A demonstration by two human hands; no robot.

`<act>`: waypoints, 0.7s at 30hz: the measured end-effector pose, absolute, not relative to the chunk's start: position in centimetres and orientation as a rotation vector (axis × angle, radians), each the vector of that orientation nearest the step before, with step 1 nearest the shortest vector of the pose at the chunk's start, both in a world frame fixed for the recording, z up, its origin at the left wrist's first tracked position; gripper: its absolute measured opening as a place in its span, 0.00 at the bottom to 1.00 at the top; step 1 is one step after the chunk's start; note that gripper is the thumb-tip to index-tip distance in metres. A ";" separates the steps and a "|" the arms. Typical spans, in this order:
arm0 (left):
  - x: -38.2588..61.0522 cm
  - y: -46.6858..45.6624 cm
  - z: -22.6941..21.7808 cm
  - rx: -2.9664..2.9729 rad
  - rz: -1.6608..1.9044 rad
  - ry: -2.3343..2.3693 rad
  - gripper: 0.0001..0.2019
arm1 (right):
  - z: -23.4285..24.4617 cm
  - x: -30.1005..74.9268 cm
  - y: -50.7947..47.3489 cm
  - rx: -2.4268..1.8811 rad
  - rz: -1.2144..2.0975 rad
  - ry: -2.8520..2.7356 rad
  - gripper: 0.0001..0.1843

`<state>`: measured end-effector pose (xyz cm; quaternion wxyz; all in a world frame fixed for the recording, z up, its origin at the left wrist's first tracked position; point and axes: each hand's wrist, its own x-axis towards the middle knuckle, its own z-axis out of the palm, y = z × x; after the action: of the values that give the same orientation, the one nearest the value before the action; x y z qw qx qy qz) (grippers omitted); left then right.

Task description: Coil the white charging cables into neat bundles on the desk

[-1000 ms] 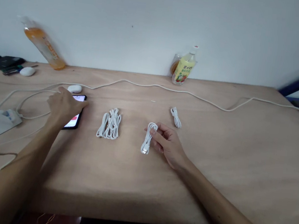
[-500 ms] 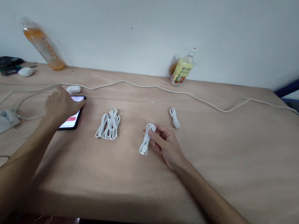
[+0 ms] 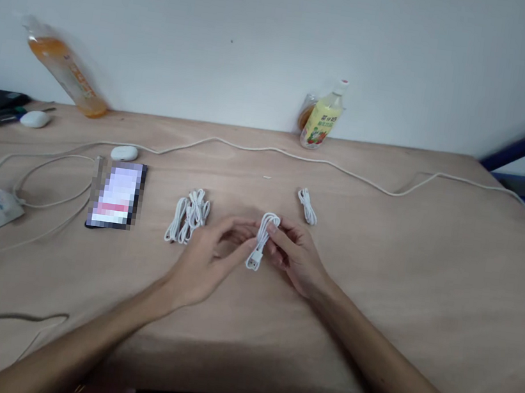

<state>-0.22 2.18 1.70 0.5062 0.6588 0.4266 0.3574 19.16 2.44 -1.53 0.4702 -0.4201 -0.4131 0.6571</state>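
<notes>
A bundled white USB cable [image 3: 264, 238] is held above the table in my right hand [image 3: 301, 253], pinched between thumb and fingers, its metal plug pointing down toward me. My left hand [image 3: 206, 253] is at the left edge of this bundle, thumb and fingers curved and apart. Whether its fingertips touch the cable is hard to tell. Just behind my left hand lies a group of bundled white cables [image 3: 187, 215], partly covered by it. One more white cable bundle [image 3: 307, 206] rests beyond my right hand.
A phone [image 3: 117, 195] with a lit screen lies at left, below a white earbud case [image 3: 124, 153]. Along the wall stand a yellow-labelled bottle [image 3: 322, 117] and a leaning orange drink bottle [image 3: 68, 74]. A long white cord [image 3: 268, 150] crosses the table's back.
My left hand has left the phone and moved right to the cable bundle in my right hand. The held bundle has shifted slightly right and tilted.
</notes>
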 end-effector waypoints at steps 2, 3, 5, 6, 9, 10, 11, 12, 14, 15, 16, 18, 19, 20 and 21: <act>0.5 1.8 0.6 1.396 0.878 0.943 0.12 | -1.5 19.2 2.5 -1.027 1.604 -1.020 0.30; 0.6 1.9 0.1 1.344 0.867 0.923 0.11 | -1.4 19.1 2.5 -1.027 1.598 -1.028 0.30; 0.5 2.1 -0.6 1.292 0.832 0.871 0.10 | -1.4 19.1 2.6 -1.027 1.578 -1.052 0.29; 0.4 2.2 -0.9 1.278 0.815 0.849 0.10 | -1.5 19.1 2.6 -1.026 1.572 -1.068 0.28; 0.1 2.5 -1.3 1.247 0.787 0.827 0.11 | -1.5 19.2 2.6 -1.050 1.521 -1.127 0.25; 0.1 2.5 -1.4 1.237 0.785 0.838 0.12 | -1.5 19.3 2.7 -1.077 1.461 -1.143 0.24; 0.1 2.5 -1.4 1.229 0.785 0.854 0.12 | -1.3 19.3 2.8 -1.109 1.376 -1.157 0.23; 0.1 2.5 -1.5 1.221 0.787 0.872 0.13 | -1.1 19.3 2.9 -1.149 1.257 -1.169 0.20; 0.2 2.4 -1.7 1.216 0.791 0.890 0.13 | -0.3 19.0 3.1 -1.214 1.003 -1.196 0.14; 0.3 2.3 -1.8 1.220 0.796 0.888 0.14 | 0.2 18.7 3.2 -1.235 0.905 -1.232 0.11; 0.3 2.3 -1.9 1.227 0.804 0.883 0.14 | 0.8 18.2 3.3 -1.241 0.841 -1.296 0.08; 0.4 2.3 -2.0 1.235 0.830 0.877 0.15 | 2.1 17.1 3.6 -1.239 0.762 -1.520 0.05; 0.4 2.3 -2.0 1.230 0.846 0.879 0.16 | 2.6 16.5 3.7 -1.236 0.705 -1.610 0.05; 0.4 2.4 -2.0 1.219 0.862 0.882 0.16 | 3.0 16.0 3.8 -1.237 0.651 -1.661 0.05; 0.4 2.4 -1.9 1.202 0.876 0.881 0.17 | 3.2 15.6 3.9 -1.250 0.618 -1.682 0.05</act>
<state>0.45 2.39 -1.95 0.6489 0.5290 0.3878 0.3856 15.63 3.91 3.22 0.4605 -0.5078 -0.6833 0.2512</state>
